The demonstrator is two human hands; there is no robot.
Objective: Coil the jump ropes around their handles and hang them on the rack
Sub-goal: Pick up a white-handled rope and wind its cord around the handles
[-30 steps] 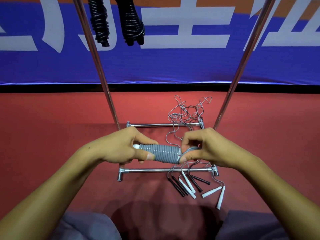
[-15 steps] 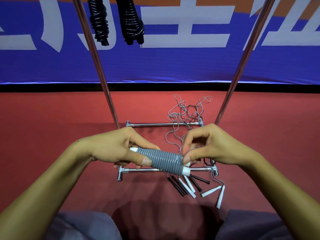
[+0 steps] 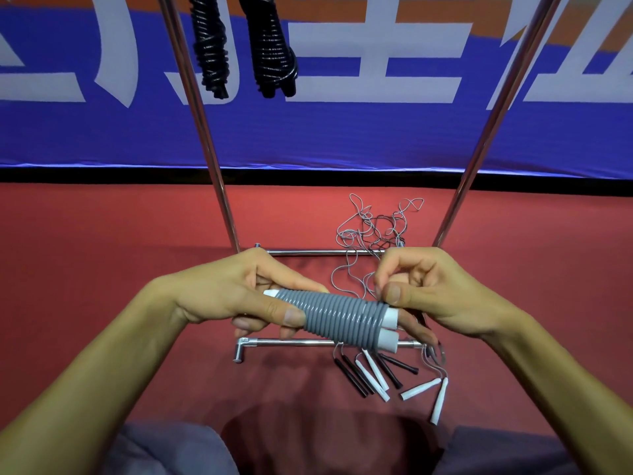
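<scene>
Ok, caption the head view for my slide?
Both hands finish coiling a grey jump rope around white handles below the rack.

2 black coiled ropes (image 3: 239,46), tops cropped

The floor (image 3: 102,269) is red and looks smooth. At the back, a big banner (image 3: 342,132) hangs along the wall. It is mostly blue, with large white letters (image 3: 376,46) and an orange part (image 3: 342,5) at the top. A thin black strip (image 3: 308,174) runs where the banner meets the floor. The light is soft and even, with a dim shadow on the floor near the bottom.
</scene>
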